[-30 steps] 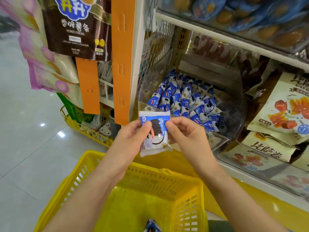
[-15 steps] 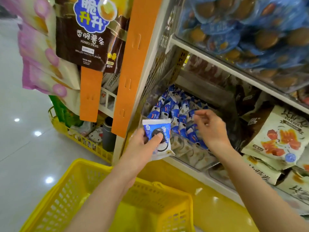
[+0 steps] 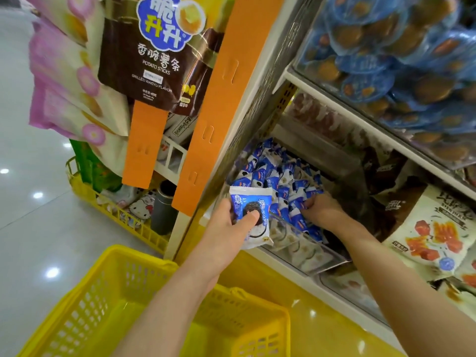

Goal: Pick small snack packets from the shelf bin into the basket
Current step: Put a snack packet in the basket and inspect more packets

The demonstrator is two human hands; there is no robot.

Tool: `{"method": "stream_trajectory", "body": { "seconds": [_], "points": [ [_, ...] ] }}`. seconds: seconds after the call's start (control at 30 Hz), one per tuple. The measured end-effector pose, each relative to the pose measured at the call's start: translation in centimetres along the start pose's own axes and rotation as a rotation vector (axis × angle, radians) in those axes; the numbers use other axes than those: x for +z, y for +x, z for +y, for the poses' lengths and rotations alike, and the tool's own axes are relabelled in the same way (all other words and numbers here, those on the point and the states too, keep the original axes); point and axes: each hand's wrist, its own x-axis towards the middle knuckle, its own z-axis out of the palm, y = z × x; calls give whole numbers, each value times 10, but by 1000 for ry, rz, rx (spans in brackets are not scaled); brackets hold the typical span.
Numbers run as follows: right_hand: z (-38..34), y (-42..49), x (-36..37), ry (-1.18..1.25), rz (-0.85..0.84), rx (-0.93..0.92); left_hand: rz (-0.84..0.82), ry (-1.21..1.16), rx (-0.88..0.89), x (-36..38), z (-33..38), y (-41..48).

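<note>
Pinching one blue-and-white foil snack packet [image 3: 257,199] upright in left hand [image 3: 226,228], long axis vertical, crimped top up, before clear plastic shelf bin [image 3: 304,251]. Clutching heaped packets [image 3: 268,171] inside, uncountable, with right hand [image 3: 322,210]. One yellow mesh basket [image 3: 144,256] below.

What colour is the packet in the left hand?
The snack packet is blue above, white below, with a dark round cookie pictured; head view.

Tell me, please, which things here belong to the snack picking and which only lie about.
Job: left hand, holding a cookie packet; right hand, grabbing blue packets in the clear bin; yellow basket.
Lying about: potato sticks bag; pink bags; orange strips; Hello Kitty item.
</note>
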Motion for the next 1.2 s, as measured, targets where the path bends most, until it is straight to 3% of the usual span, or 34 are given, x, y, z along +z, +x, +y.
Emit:
{"method": "stream_trajectory", "body": {
  "seconds": [0.13, 0.3, 0.43, 0.57, 0.7, 0.8, 0.97, 1.2],
  "points": [
    [-1, -16, -10, -5, 122, -47, -6, 44, -60, 2, 0, -1],
    [-9, -54, -34, 259, 564, -309, 28, 2, -132, 6, 6, -6],
    [-27, -97, -34, 787, 364, -482, 46, -99, -103, 12, 10, -9],
    [-38, -126, -11, 954, -80, -534, -55, -258, -69, 13, 11, -16],
    [-37, -134, 1, 983, -83, -626, -39, -111, -28, 7, 11, -23],
    [-30, -130, 2, 992, -60, -526, -22, -105, -13, 7, 15, -24],
    [-24, -126, 5, 1025, -249, -412, 15, -44, -22, 8, 11, -25],
    [-9, -117, 8, 1054, -457, -377, -103, 103, -20, 5, 11, -27]
  ]
}}
